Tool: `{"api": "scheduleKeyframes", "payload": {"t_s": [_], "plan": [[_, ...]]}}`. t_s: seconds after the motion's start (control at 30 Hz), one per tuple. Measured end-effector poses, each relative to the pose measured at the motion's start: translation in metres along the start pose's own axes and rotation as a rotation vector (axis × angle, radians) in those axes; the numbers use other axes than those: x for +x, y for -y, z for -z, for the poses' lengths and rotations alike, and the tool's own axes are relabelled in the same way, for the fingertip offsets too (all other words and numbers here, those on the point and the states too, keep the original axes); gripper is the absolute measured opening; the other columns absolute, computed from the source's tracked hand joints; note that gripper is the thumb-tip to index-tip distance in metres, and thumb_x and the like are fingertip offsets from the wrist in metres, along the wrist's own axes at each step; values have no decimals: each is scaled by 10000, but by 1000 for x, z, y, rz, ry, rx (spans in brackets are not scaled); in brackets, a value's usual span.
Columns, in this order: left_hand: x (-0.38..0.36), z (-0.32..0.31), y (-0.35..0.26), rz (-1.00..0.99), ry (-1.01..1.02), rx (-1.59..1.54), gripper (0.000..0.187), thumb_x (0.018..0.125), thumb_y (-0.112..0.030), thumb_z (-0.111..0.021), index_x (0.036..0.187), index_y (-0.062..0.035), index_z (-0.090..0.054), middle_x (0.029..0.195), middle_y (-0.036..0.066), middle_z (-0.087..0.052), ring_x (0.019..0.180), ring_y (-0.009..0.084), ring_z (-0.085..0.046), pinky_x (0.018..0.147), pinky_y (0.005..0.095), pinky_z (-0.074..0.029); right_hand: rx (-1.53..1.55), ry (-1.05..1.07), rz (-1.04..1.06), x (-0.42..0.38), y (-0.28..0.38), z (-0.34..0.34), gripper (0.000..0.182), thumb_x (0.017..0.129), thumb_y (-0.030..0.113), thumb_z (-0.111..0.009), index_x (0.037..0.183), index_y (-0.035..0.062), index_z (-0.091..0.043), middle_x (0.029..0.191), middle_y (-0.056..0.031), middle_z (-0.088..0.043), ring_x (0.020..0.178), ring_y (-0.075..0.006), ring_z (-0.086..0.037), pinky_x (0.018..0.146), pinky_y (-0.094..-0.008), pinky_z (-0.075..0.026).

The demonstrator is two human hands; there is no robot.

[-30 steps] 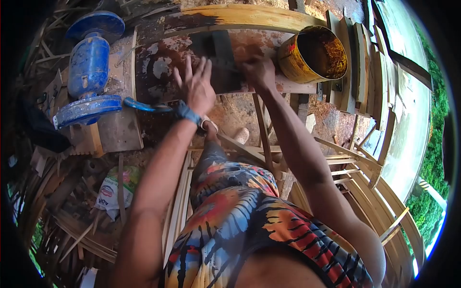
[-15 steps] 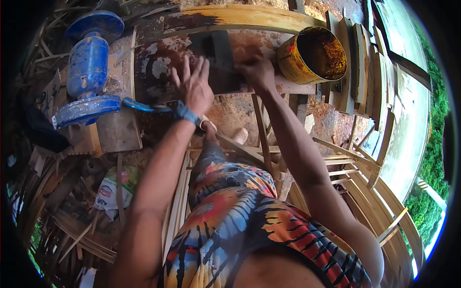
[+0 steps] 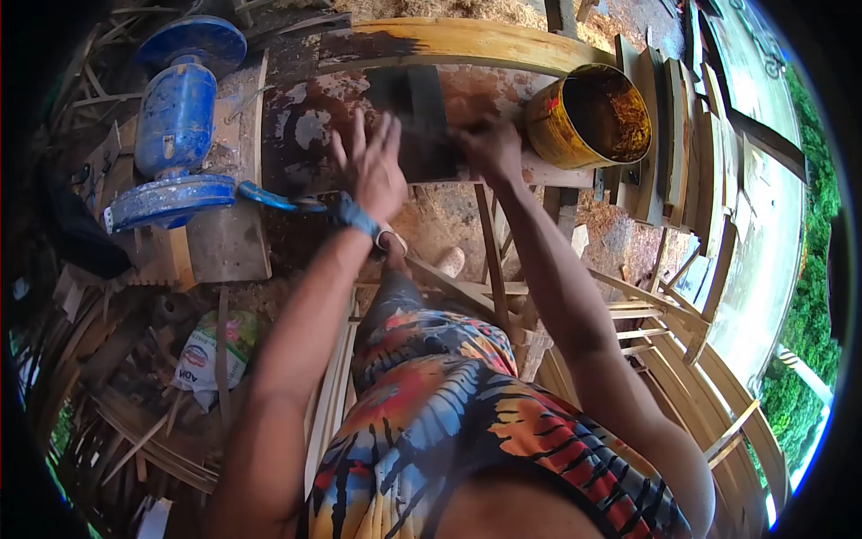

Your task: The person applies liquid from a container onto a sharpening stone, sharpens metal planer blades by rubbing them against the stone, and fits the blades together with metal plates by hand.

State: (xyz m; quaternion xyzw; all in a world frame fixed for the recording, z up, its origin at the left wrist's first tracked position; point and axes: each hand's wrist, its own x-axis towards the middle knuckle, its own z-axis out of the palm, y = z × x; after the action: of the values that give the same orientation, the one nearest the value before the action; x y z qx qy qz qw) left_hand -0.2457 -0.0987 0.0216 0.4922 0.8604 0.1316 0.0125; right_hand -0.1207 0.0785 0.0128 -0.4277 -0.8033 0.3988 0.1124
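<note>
Dark sheet [image 3: 422, 103] flat on the mottled tabletop [image 3: 310, 130], between the two hands; at this blur, cannot tell loose sheet from coated patch. Long axis apparently running straight away from the person, across the depth of the tabletop. Left hand [image 3: 373, 178] at its near left side, palm down, grip open with fingers spread, fingertips over the dark area; contact or slight hover, cannot tell. Right hand [image 3: 494, 151] at the right edge, near end, knuckles up, fingers curled and smeared by motion; cannot tell whether pinching anything. Lying rightward and ahead from the left hand, leftward from the right; neither clearly nearer. To the right, just beyond the right hand: stained yellow bucket [image 3: 554, 128], upright. Well apart to the left: blue machine [image 3: 176, 121]. Just beside the left wrist: blue curved handle [image 3: 269, 197].
</note>
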Motion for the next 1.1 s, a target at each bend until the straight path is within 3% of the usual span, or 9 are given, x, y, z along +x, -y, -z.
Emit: {"api": "scheduleKeyframes", "payload": {"t_s": [0.03, 0.13, 0.23, 0.37, 0.53, 0.83, 1.1], "plan": [[-20, 0, -11, 1, 5, -65, 636, 811, -36, -567, 1446, -42, -537, 1567, 114, -468, 1527, 406, -255, 1210, 687, -97, -44, -12, -8, -19, -3, 7, 262, 805, 317, -792, 925, 85, -802, 863, -151, -766, 809, -285, -756, 792, -410, -581], [-48, 5, -30, 36, 18, -138, 649, 802, -41, -575, 1450, -49, -535, 1561, 117, -472, 1528, 405, -252, 1212, 690, -78, 49, -26, 3, -61, -1, 22, 271, 801, 309, -789, 938, 76, -804, 867, -153, -768, 800, -282, -757, 790, -411, -583], [-22, -2, -15, 11, -25, -93, 637, 820, -56, -566, 1456, -61, -534, 1566, 109, -468, 1525, 408, -257, 1211, 690, -73, -66, -52, 6, -24, 4, 12, 293, 797, 308, -795, 955, 62, -804, 869, -151, -770, 802, -271, -759, 789, -399, -583], [42, -11, 19, -16, -18, 61, 668, 811, -65, -572, 1475, -132, -534, 1567, 91, -473, 1519, 407, -270, 1205, 676, -133, 83, 38, -18, 40, 16, -6, 286, 804, 301, -789, 948, 55, -804, 869, -148, -771, 803, -261, -760, 778, -377, -584], [42, -10, 9, -28, 0, 92, 660, 833, -86, -563, 1469, -261, -554, 1575, 122, -452, 1529, 428, -222, 1190, 702, -131, 112, 13, 47, 39, 11, -6, 274, 812, 295, -781, 943, 55, -803, 883, -151, -771, 809, -266, -758, 778, -376, -583], [45, -11, 7, -38, -14, 114, 640, 836, -84, -553, 1451, -262, -578, 1568, 126, -459, 1525, 428, -230, 1181, 715, -130, -70, -38, 87, 36, 15, -15, 306, 814, 341, -788, 931, 59, -803, 891, -165, -762, 838, -304, -752, 793, -392, -580], [23, -17, -3, -14, -32, -1, 729, 759, -39, -603, 1470, -189, -548, 1567, 111, -466, 1521, 408, -254, 1178, 714, -138, 149, 59, -119, 30, 6, -10, 338, 799, 356, -779, 968, 63, -796, 868, -166, -760, 807, -314, -748, 782, -406, -575]]}}
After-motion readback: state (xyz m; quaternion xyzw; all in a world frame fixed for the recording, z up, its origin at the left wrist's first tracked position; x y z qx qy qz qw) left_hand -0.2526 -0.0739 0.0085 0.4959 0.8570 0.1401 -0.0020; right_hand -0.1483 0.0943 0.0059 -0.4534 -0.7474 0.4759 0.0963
